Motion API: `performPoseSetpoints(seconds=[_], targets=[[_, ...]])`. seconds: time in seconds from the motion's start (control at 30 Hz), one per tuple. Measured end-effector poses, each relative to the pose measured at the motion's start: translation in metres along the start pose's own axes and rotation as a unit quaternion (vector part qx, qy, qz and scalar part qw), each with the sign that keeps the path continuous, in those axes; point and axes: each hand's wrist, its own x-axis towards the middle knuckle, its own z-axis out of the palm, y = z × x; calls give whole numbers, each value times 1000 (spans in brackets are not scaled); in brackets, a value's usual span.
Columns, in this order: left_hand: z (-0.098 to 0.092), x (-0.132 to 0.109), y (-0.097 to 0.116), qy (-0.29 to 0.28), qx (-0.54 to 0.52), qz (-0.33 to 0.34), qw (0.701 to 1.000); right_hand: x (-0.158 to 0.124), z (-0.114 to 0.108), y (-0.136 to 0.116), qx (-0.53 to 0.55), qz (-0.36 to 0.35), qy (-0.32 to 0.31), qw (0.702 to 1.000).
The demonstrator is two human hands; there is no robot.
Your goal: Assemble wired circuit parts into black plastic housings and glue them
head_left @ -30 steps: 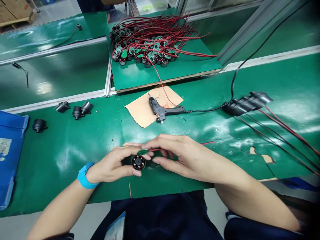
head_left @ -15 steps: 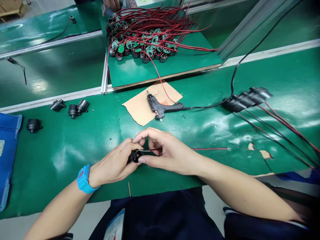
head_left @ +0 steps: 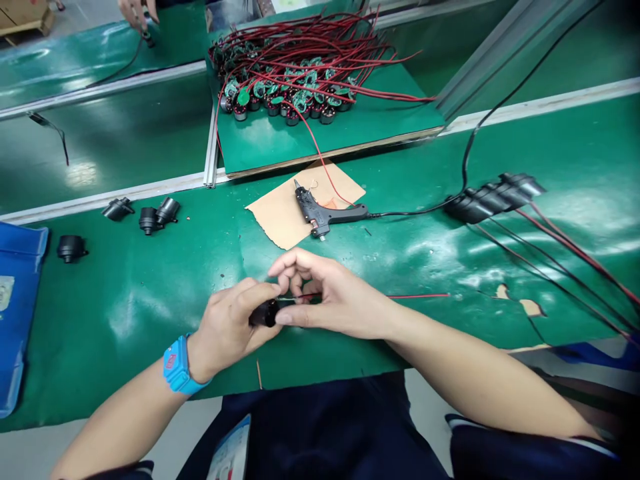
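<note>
The near edge of the green table (head_left: 135, 283) crosses the lower part of the frame, rising toward the right, and both hands sit over the table just in from it. At the left of the frame a blue bin (head_left: 25, 327) bounds the space; a wide stretch of green surface lies between it and the left hand (head_left: 230, 320). Above the hands a narrower band of table separates them from a black glue gun (head_left: 323, 215) on a torn brown sheet (head_left: 270, 217). Beyond, at upper centre, the front edge of a raised board (head_left: 280, 148) runs across the frame, its top bearing a heap of red-wired parts (head_left: 300, 93). At right, a broad glossy stretch lies between the right forearm and a row of black housings (head_left: 495, 199).

The black cylinder (head_left: 263, 313) is at lower centre of the frame, between the two hands. Its long axis lies roughly level across the frame, the visible end facing right, the other end hidden in the left hand, which is curled around it. The right hand (head_left: 340, 297) has its thumb tip beside that right end and its fingers curled above; whether it pinches the red wire (head_left: 420, 295) cannot be told. That wire runs out past the right wrist, nearly level, its tip toward the right of the frame
</note>
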Motion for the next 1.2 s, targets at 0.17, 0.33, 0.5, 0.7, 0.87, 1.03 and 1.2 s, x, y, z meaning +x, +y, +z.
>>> performPoseSetpoints(seconds=[0.17,0.33,0.5,0.7,0.87,1.03,1.2], targets=[[-6,1,-5,56,121,29,991,2,-2,3,77,40,4,996],[-12,6,-3,83,114,27,990,4,-2,8,124,53,-20,991],[-14,7,5,107,43,-51,992,3,3,12,37,-38,10,999],[-10,4,10,103,-56,-132,984,5,1,13,-294,-272,144,905],[-9,2,7,113,-47,-139,983,7,-60,7,-554,-167,170,798],[-9,1,5,119,-50,-132,983,15,-105,23,-664,-7,160,730],[-13,1,2,142,-28,-123,982,13,-97,14,-659,-40,196,725]])
